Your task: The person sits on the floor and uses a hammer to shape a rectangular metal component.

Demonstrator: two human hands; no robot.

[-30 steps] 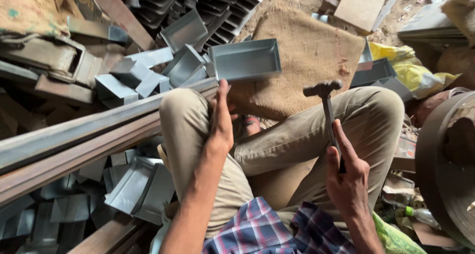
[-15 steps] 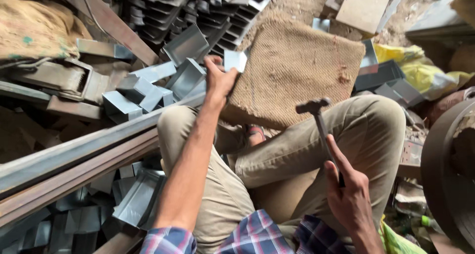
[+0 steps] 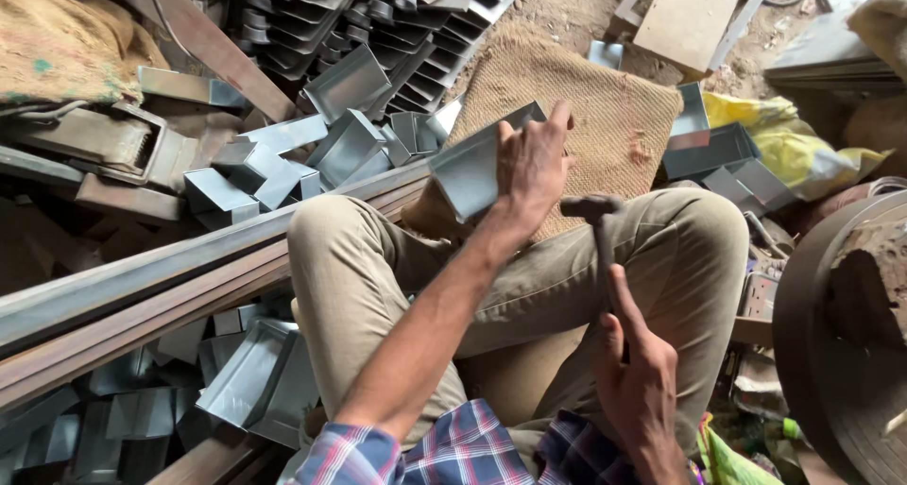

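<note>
Near: right hand [image 3: 642, 391] fist-wrapped round slim hammer [image 3: 595, 235] handle, dull metal head up, over khaki-trousered knees. Mid: left hand [image 3: 531, 169] clamps a folded grey sheet-metal tray [image 3: 468, 173], matte w/ sharp bent edges, above coarse woven jute mat [image 3: 586, 117]. Left: long steel rails [image 3: 142, 287], loose trays. Far: stacked dark channel pieces [image 3: 312, 17], bare dirt.

The left hand [image 3: 531, 164] grips a folded sheet-metal tray [image 3: 470, 169] above the knees, over the near edge of a burlap mat [image 3: 605, 98] on the ground. The right hand [image 3: 641, 391] holds a hammer [image 3: 597, 222] upright to the right of it. Long metal rails [image 3: 142, 296] run leftward, with loose trays [image 3: 283, 164] behind them and more [image 3: 250, 376] before them.
</note>
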